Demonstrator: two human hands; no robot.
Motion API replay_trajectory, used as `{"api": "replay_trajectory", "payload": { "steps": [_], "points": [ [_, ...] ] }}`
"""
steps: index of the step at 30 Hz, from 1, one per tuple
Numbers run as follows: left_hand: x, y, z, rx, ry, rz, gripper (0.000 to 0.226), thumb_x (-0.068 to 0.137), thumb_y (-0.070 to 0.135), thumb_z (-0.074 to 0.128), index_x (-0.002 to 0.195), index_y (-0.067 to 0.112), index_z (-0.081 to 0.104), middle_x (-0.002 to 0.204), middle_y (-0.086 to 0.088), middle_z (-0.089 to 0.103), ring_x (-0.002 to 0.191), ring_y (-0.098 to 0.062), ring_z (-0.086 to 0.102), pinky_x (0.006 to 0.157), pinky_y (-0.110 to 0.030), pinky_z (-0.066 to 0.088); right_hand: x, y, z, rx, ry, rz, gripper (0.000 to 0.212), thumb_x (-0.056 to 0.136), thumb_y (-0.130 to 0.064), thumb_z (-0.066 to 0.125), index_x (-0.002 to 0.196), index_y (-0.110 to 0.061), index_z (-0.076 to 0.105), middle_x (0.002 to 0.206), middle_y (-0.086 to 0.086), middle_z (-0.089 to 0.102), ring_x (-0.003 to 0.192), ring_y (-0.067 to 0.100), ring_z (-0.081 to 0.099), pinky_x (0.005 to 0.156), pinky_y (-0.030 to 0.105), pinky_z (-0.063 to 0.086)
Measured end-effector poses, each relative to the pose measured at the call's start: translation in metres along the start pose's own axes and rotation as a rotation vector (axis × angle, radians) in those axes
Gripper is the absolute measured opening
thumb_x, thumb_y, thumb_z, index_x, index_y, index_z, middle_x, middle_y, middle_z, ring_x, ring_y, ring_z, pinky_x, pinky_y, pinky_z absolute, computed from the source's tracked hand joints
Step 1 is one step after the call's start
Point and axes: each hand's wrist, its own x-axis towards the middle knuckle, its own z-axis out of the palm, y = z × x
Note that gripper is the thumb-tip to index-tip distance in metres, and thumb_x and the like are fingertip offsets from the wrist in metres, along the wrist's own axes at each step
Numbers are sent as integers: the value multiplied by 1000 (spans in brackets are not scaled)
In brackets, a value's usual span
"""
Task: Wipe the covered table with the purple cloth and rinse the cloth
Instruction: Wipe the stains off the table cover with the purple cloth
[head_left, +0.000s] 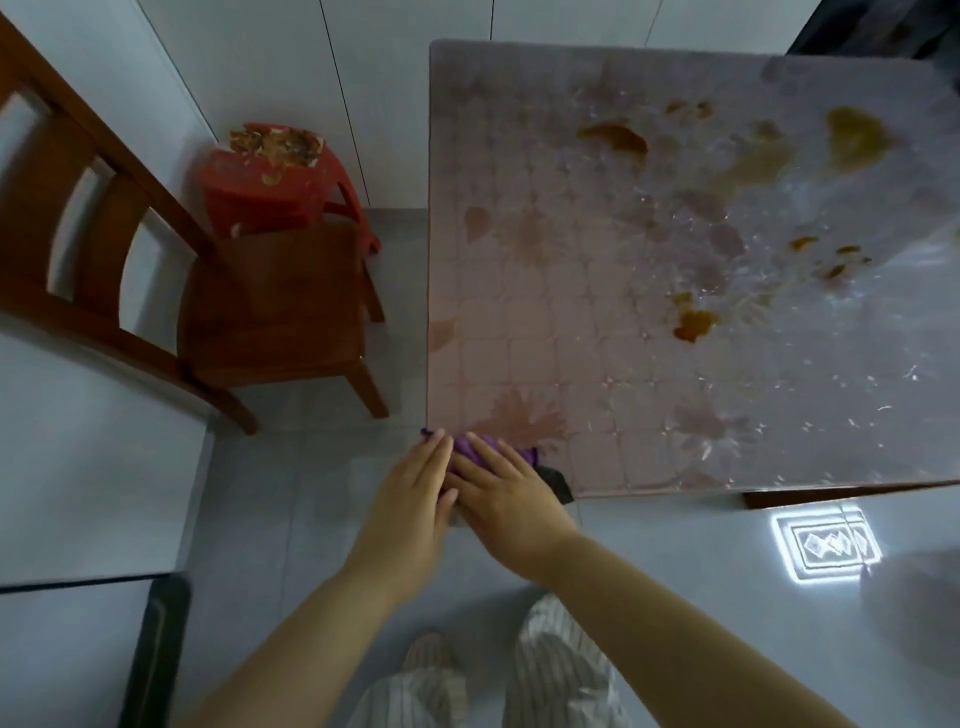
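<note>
Chair and stool on the left, glare on the tiles on the right.
A wooden chair (270, 312) stands on the grey tiled floor (291, 493), its slatted back towards the left and its seat bare. Just behind it, at the floor's far edge against the white panelled wall (260, 62), there's a red plastic stool (270, 192). Its top is worn and flaking in brownish patches, and one stool leg stands just beside the chair's far corner. Along the floor's left edge runs a white flat surface (78, 467). At the near-left corner lies a dark strip (156, 649), can't tell what it is. On the right, a bright patterned patch of light (826, 545) gleams on the floor.
</note>
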Motion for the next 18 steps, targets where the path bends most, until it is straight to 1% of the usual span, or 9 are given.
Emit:
{"api": "replay_trajectory", "payload": {
  "steps": [2, 3, 5, 6, 8, 11, 13, 15, 18],
  "points": [
    [2, 3, 9, 39, 10, -71, 93, 78, 70, -7, 141, 8, 22, 150, -7, 22, 135, -11, 12, 109, -27, 12, 0, 13, -5, -52, 23, -68, 48, 85, -33, 34, 130, -26, 52, 134, -8, 54, 127, 19, 47, 105, 42, 30],
    [6, 6, 14, 82, 18, -106, 94, 79, 68, -9, 140, 5, 24, 149, -9, 24, 134, -13, 15, 110, -32, 14, 2, 22, -8, -49, 9, -116, 49, 88, -31, 35, 135, -25, 45, 142, -6, 46, 135, 21, 37, 110, 44, 16],
    [22, 21, 21, 194, -15, -147, 79, 89, 56, 6, 135, -1, 34, 143, -14, 36, 131, -22, 32, 105, -45, 22, 7, 49, -17, -24, -32, -149, 54, 94, -26, 35, 146, -23, 22, 155, -3, 19, 144, 23, 6, 109, 42, -13],
    [31, 31, 24, 248, -20, -138, 68, 90, 47, 18, 131, -2, 41, 137, -16, 44, 125, -25, 45, 101, -49, 29, 9, 65, -22, -16, -18, -93, 56, 96, -24, 35, 148, -23, 13, 157, -3, 10, 145, 23, -3, 106, 40, -19],
    [52, 57, 34, 321, -10, -140, 63, 84, 39, 26, 129, 0, 45, 133, -14, 51, 117, -25, 55, 106, -42, 31, 7, 106, -31, -28, 35, 63, 61, 95, -20, 36, 148, -21, 7, 158, -2, 1, 144, 21, -10, 106, 38, -21],
    [65, 96, 48, 254, 45, -163, 69, 83, 43, 16, 139, 6, 29, 146, -9, 35, 136, -20, 30, 113, -34, -5, -8, 177, -43, 8, 66, 343, 67, 91, -10, 38, 149, -12, 4, 157, 7, -11, 144, 23, -11, 114, 37, -11],
    [58, 110, 56, 212, 109, -192, 61, 87, 40, 25, 136, 6, 35, 139, -10, 45, 132, -18, 28, 111, -33, -5, -16, 204, -48, 136, 98, 468, 69, 90, -6, 41, 148, -11, 5, 157, 8, -11, 144, 24, -9, 117, 37, -5],
    [46, 115, 65, 133, 197, -242, 58, 87, 39, 30, 135, 7, 37, 137, -9, 48, 133, -18, 27, 113, -32, -3, -7, 209, -50, 242, 121, 463, 67, 91, -6, 36, 149, -18, 4, 158, 4, -5, 144, 22, -6, 118, 36, -3],
    [29, 115, 71, 65, 325, -352, 59, 85, 41, 32, 134, 8, 41, 135, -10, 49, 133, -16, 25, 113, -41, 7, 23, 182, -49, 239, 114, 239, 57, 98, -23, 30, 148, -23, 3, 158, 3, 2, 145, 22, 0, 116, 37, -2]
  ]
}}
